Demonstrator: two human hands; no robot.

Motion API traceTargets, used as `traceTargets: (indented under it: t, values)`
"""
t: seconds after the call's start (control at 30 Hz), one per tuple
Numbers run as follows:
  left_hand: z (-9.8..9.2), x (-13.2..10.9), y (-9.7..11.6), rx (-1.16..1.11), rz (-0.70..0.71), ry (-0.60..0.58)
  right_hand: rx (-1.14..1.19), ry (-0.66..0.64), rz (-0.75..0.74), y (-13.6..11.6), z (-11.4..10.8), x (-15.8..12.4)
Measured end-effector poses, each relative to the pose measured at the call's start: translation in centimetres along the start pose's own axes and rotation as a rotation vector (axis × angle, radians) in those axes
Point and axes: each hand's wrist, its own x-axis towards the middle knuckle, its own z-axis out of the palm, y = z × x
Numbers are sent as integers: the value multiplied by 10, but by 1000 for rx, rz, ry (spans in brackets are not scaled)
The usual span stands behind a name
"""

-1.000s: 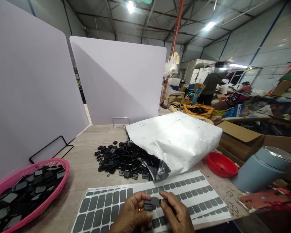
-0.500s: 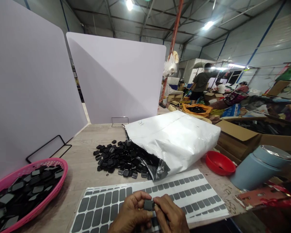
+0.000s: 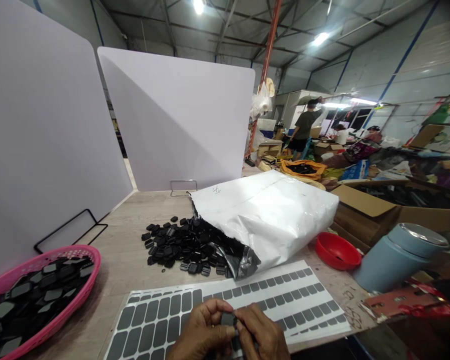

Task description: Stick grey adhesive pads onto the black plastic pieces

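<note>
At the near edge of the table, a small black part is pinched between both hands: the fingers of the left hand are curled around its left side, and those of the right hand are pressed onto its top and right side. The part is seen as a small, dark, squarish piece, mostly covered by fingertips. It is held just above a white sticker sheet, on which rows of grey rounded-rectangle stickers are laid out; no print can be read on it.

To the left, a pink basket is filled with black parts topped in grey. Further back, a heap of loose black parts is spilled from the torn mouth of a white bag, lying on its side; a short handwritten mark is visible on the bag's upper face, but it cannot be made out. To the right, a red bowl is set beside the bag, and a blue-grey flask is lying tilted next to it. Faint scribbles are seen on the table surface near the flask, too small to read.

White partition boards are stood behind the table, and beyond them, far off, another person is seen among boxes.
</note>
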Motion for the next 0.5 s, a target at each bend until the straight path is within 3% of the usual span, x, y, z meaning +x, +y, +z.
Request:
traceTargets:
  t: [0.27, 0.37, 0.5]
  values:
    - [-2, 2, -15, 84, 45, 74, -149, -24, -63, -8, 5, -1]
    - [-2, -9, 5, 384, 130, 139, -271, -122, -64, -6, 0, -1]
    - [-10, -28, 50, 875, 284, 363, -369, -224, 129, 0, -18, 6]
